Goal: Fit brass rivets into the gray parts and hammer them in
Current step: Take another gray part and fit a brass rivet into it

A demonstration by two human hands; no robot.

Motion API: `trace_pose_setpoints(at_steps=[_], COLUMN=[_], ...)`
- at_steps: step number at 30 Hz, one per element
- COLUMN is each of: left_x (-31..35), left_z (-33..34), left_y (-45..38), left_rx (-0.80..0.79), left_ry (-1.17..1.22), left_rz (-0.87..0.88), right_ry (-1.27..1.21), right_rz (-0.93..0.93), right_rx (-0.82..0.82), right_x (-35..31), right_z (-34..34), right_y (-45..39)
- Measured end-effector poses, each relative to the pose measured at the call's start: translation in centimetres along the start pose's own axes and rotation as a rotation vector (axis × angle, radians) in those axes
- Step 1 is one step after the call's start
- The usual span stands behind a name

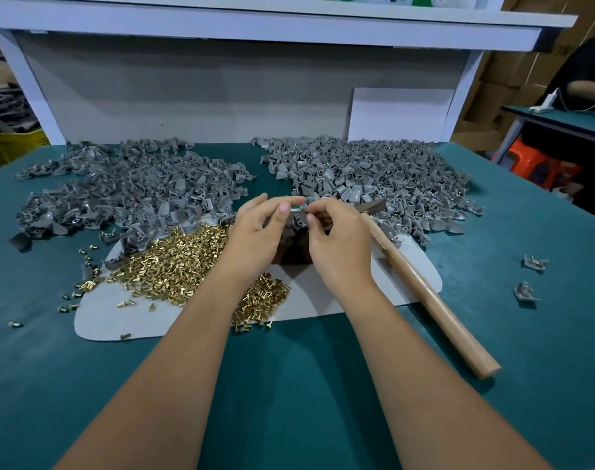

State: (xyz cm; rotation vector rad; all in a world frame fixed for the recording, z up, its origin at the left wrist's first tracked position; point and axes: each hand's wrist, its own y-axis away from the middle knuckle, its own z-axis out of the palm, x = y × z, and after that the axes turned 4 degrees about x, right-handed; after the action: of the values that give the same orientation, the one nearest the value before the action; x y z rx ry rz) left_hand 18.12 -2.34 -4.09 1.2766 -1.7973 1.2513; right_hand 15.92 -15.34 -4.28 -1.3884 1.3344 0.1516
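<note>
My left hand and my right hand meet over a dark block at the table's middle. Between their fingertips sits one gray part, pinched from both sides. Whether a rivet is in it I cannot tell. A heap of brass rivets lies just left of my left hand on a pale mat. A hammer with a wooden handle lies under my right hand, its head pointing to the far right pile. Gray parts form a left pile and a right pile.
The table has a teal cover. Two loose gray parts lie at the right. Stray rivets dot the cover left of the mat. A white panel leans on the back wall. A shelf overhangs the far edge.
</note>
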Motion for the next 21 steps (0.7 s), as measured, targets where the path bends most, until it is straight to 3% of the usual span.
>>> trace_pose_setpoints(at_steps=[7,16,21], left_x=[-0.32,-0.3,-0.63], left_z=[0.21,0.17,0.11], left_y=[-0.22,0.09,-0.22], left_rx=[-0.071,0.106,0.152], left_ry=[0.12,0.138,0.005], left_rz=[-0.002,-0.006,-0.037], right_ry=[-0.029,-0.042,0.042], right_rz=[0.04,0.061,0.071], right_rx=[-0.034,-0.033,-0.069], right_x=[0.09,-0.05,-0.17], right_z=[0.16,-0.01,0.12], right_y=[0.0,-0.27,-0.54])
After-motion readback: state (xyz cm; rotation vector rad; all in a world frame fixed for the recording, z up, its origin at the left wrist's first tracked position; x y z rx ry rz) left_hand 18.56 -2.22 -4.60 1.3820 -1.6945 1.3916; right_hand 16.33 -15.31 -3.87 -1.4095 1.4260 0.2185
